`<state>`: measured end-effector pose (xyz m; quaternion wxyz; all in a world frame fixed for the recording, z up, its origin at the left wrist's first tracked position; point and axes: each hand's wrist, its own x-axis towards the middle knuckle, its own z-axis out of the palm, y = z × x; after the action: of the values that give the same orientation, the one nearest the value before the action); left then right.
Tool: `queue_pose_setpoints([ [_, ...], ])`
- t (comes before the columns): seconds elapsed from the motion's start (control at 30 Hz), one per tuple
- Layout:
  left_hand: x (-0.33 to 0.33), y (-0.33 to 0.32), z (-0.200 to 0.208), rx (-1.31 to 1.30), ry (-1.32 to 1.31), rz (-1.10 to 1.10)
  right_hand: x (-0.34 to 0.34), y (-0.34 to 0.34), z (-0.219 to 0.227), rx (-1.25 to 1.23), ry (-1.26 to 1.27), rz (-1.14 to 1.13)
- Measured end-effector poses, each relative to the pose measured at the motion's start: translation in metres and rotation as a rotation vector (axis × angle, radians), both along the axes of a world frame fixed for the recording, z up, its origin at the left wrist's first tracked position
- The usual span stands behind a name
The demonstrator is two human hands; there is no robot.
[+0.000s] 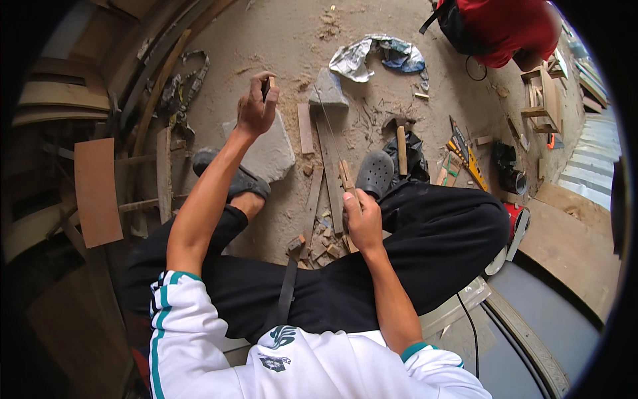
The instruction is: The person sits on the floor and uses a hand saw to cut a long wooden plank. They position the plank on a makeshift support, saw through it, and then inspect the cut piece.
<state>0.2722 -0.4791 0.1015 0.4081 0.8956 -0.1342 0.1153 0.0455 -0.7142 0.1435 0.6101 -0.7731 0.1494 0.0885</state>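
Observation:
My left hand [257, 110] is raised over a pale stone slab [276, 151], its fingers closed on a small wooden block [272, 83] with one dark face. In front of my right knee, my right hand [363, 218] grips the wooden handle of a thin-bladed tool [345, 176]. Its narrow blade points away from me toward a grey stone block [330, 88]; seen edge-on, its exact kind is unclear. The two hands are well apart. Below the blade lie long wooden strips [327, 169] on the ground.
Small offcuts [327, 245] lie between my legs. A hammer [401, 149] and a yellow-and-black handsaw [468, 154] are beyond my right knee. Crumpled sheeting [352, 60] lies farther off. Wood boards [98, 193] stack at left. A person in red [502, 33] is at the far right.

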Motion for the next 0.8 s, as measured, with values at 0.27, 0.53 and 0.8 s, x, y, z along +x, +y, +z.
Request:
queue_pose_setpoints([
  [0.27, -0.027, -0.041, 0.108, -0.52, -0.023, -0.198, 0.021, 0.015, 0.043, -0.141, -0.253, -0.005],
  [0.53, -0.08, -0.052, 0.173, -1.111, 0.168, -0.25, 0.057, 0.045, 0.054, -0.116, -0.488, -0.049],
  [0.8, -0.119, -0.008, 0.165, -1.611, 0.19, 0.106, 0.051, 0.079, 0.034, -0.061, -0.431, 0.038],
])
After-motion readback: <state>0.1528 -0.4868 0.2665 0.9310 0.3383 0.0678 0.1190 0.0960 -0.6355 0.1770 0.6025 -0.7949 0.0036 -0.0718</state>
